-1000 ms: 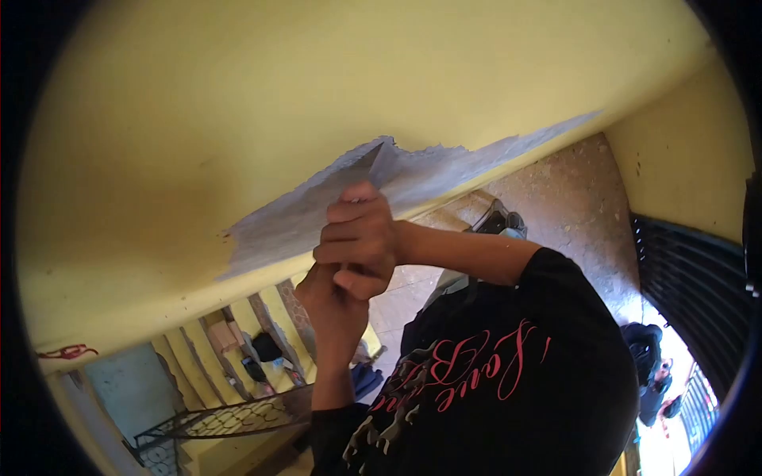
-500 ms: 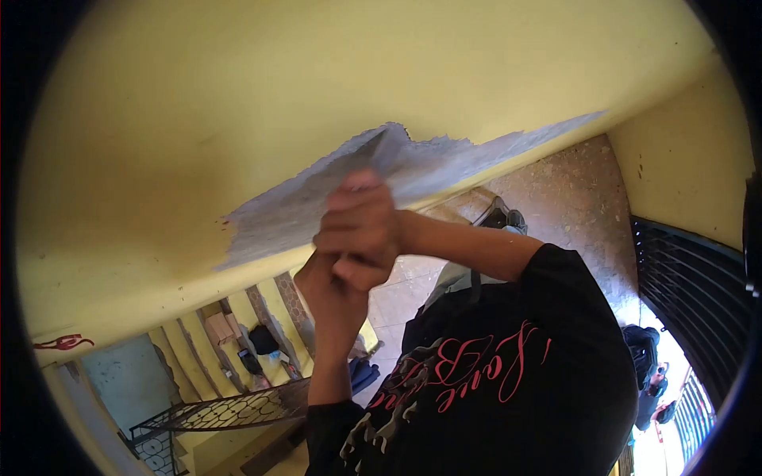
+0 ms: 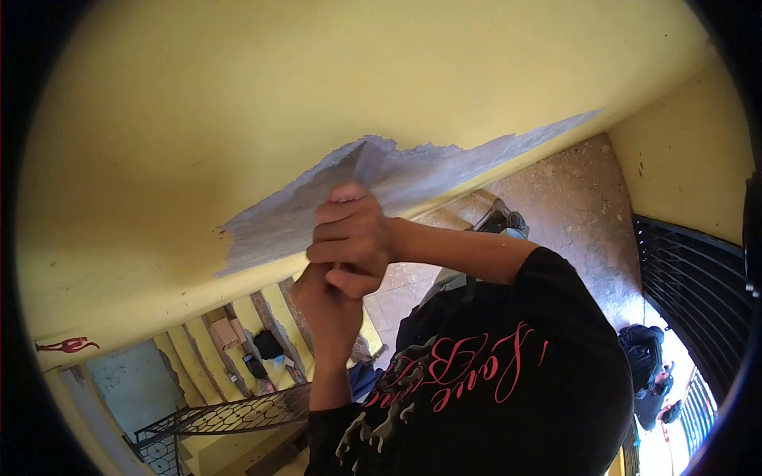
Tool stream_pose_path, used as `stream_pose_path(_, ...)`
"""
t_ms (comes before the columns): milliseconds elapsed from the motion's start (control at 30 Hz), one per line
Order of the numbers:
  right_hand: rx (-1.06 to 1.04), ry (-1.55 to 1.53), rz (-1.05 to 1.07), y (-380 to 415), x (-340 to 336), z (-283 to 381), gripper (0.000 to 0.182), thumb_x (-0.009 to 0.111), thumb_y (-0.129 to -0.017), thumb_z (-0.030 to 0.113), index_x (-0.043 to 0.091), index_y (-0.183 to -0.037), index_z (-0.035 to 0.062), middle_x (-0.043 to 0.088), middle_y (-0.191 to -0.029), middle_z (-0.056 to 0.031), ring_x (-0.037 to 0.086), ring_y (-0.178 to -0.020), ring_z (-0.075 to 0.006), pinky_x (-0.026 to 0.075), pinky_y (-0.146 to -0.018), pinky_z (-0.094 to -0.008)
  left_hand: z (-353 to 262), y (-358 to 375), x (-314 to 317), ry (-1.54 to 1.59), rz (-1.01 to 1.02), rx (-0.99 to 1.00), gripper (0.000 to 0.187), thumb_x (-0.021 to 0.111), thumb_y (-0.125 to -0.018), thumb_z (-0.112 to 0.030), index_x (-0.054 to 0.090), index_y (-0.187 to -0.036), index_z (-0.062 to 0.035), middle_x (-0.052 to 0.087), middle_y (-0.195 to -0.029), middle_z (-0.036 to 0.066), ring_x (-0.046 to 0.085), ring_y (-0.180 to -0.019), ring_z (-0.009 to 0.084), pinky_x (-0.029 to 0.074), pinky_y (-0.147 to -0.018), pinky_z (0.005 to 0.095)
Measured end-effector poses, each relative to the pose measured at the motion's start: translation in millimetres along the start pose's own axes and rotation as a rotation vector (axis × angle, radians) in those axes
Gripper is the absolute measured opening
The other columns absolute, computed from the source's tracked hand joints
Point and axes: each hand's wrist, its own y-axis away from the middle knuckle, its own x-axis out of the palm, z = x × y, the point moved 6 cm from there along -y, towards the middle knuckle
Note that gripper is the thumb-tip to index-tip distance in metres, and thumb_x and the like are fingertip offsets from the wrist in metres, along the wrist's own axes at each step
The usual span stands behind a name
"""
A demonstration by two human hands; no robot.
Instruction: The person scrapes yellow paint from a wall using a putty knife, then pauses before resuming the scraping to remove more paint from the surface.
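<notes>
A flat scraper (image 3: 367, 164) presses its grey blade against the wall, at the top edge of a bare grey patch (image 3: 270, 230) in the yellow paint. My right hand (image 3: 349, 234) is closed around the scraper's handle, which the fingers hide. Just below it, my left hand (image 3: 327, 305) is also closed, wrapped at the lower end of the grip and touching the right hand. The patch has a ragged paint edge and runs along the lower wall toward the right.
Steps and a metal railing (image 3: 230, 408) lie at lower left, with a cardboard box (image 3: 228, 332) and a black bag (image 3: 266, 343) on the steps. A dark slatted gate (image 3: 694, 289) stands at right, beside a bright opening. A red object (image 3: 70, 345) is at far left.
Both hands and the scraper have moved slightly left, and the blade tip sits lower and farther left along the ragged paint edge. The grip stays the same; the view has shifted a little.
</notes>
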Motion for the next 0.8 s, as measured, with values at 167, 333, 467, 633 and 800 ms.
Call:
stream_pose_path(167,0.011,0.022,0.101,4,-8,1,0.019,0.048,-0.067,0.028,0.057,-0.064,0.0108,0.048,-0.056,-0.0012,0.046,-0.054,-0.0193,0.032,-0.066,-0.0332,5,6,13,0.011,-0.015,-0.026,0.016,0.065,-0.082,-0.012,0.062,-0.093,0.0003,0.065,-0.078,0.02,0.067,-0.072,0.0348,0.05,-0.06,0.036)
stream_pose_path(333,0.033,0.083,0.035,3,-18,-14,0.017,0.054,-0.066,0.028,0.048,-0.059,0.0135,0.044,-0.055,-0.0017,0.048,-0.058,-0.0203,0.036,-0.07,-0.0347,-5,-20,10,0.025,-0.033,0.091,0.014,0.063,-0.081,-0.011,0.06,-0.085,0.0015,0.062,-0.07,0.017,0.063,-0.064,0.0299,0.047,-0.057,0.0362)
stream_pose_path(467,0.064,0.088,0.014,4,-9,-2,0.017,0.054,-0.065,0.029,0.05,-0.06,0.0134,0.045,-0.055,-0.0016,0.048,-0.058,-0.0203,0.036,-0.07,-0.0351,-1,-5,1,0.0,-0.003,0.072,0.015,0.064,-0.079,-0.009,0.062,-0.09,-0.0006,0.063,-0.074,0.018,0.065,-0.069,0.0371,0.049,-0.058,0.0389)
stream_pose_path(633,0.039,0.028,0.026,1,16,0,0.017,0.053,-0.063,0.03,0.054,-0.062,0.0135,0.045,-0.056,-0.001,0.046,-0.057,-0.0199,0.035,-0.069,-0.0348,13,1,-11,0.03,-0.053,-0.114,0.019,0.064,-0.083,-0.014,0.06,-0.08,0.0049,0.061,-0.067,0.016,0.059,-0.058,0.0252,0.044,-0.058,0.0304)
stream_pose_path(800,0.057,0.062,-0.003,-10,-16,-5,0.016,0.054,-0.065,0.028,0.051,-0.06,0.0135,0.045,-0.055,-0.0009,0.047,-0.057,-0.0204,0.036,-0.069,-0.0357,-19,-16,-3,-0.015,0.005,0.046,0.015,0.063,-0.081,-0.012,0.062,-0.092,-0.0004,0.063,-0.073,0.017,0.066,-0.068,0.0337,0.048,-0.057,0.0357)
